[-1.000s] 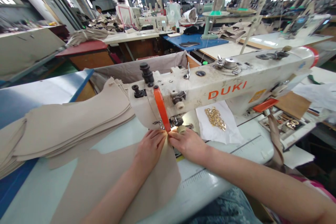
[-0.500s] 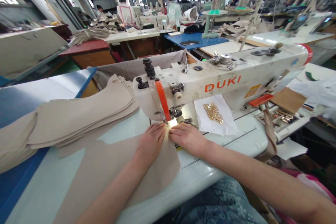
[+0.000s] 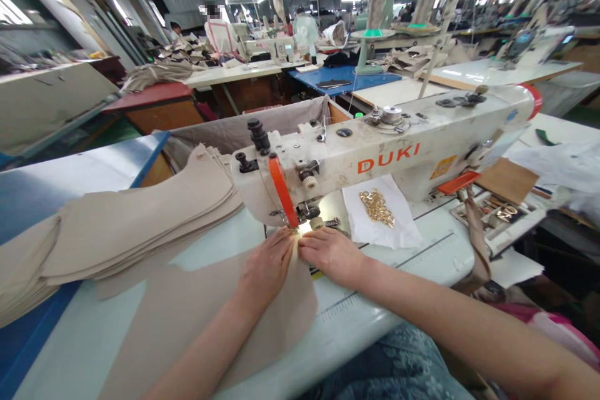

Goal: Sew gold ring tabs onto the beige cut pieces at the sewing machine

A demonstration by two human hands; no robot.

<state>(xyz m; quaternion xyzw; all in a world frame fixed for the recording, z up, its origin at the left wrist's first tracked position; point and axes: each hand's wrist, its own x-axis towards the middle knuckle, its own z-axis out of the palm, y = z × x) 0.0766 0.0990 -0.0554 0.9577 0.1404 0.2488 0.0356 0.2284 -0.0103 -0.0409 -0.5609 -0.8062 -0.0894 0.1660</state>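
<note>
A beige fabric piece (image 3: 187, 319) lies flat on the white sewing table (image 3: 403, 275), its far edge under the needle of a white DUKI sewing machine (image 3: 384, 150). My left hand (image 3: 266, 265) rests on the fabric with fingers pinched at that edge, just below the machine's orange guard (image 3: 282, 190). My right hand (image 3: 330, 253) meets it from the right, fingertips pressed on the same edge under the lit needle area.
A stack of cut beige pieces (image 3: 122, 219) sits to the left. A white cloth holding gold metal rings (image 3: 377, 206) lies right of the needle. A tray with hardware (image 3: 499, 215) is at the right. Other sewing stations and people fill the background.
Both hands stay pinched at the fabric edge under the needle. The view has shifted slightly; the fabric and hands show almost no movement.
</note>
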